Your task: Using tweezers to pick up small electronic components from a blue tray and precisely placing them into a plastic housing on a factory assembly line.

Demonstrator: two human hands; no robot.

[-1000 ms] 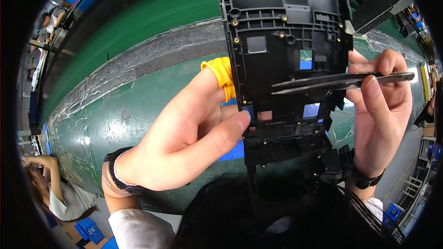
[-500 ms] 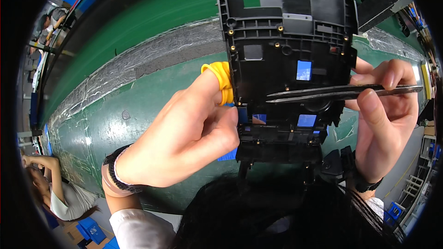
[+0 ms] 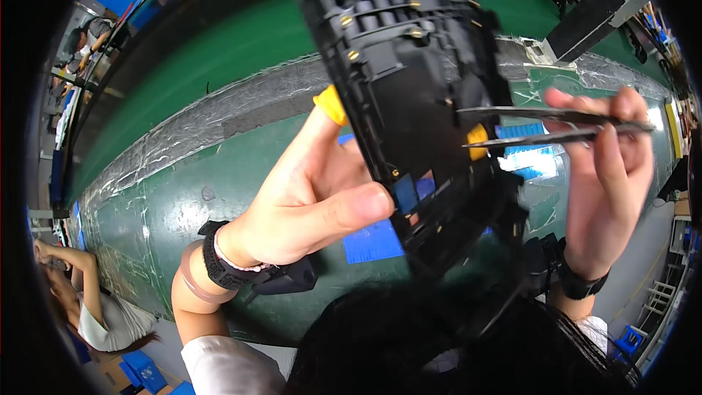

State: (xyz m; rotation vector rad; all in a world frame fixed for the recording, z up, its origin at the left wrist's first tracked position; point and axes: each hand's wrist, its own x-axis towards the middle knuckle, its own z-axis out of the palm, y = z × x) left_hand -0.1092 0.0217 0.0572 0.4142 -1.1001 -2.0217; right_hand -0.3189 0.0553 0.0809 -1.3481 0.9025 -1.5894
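A black plastic frame (image 3: pixel 409 117) with brass inserts and cut-out windows hangs tilted above the bench, blurred by motion. My left hand (image 3: pixel 300 201) grips its left edge, thumb in front and the other fingers partly hidden behind. A yellow finger cot (image 3: pixel 331 105) covers one of its fingertips; more yellow shows through an opening in the frame. To the right, my right hand (image 3: pixel 610 153) pinches dark tweezers (image 3: pixel 556 124). Their two tips are apart and point left across the frame's right part; whether they touch it I cannot tell.
Beneath lies a green bench top (image 3: pixel 175 212) with a grey taped strip (image 3: pixel 256 99) running across it. Blue sheets (image 3: pixel 373 243) lie under the frame. A dark post (image 3: pixel 596 18) stands at the far right. Another person (image 3: pixel 102 307) sits at the left.
The frame has tilted, its top swinging left and its face turning. My right hand has come off its edge, keeping the tweezers, whose tips have spread wider. My left thumb has straightened.
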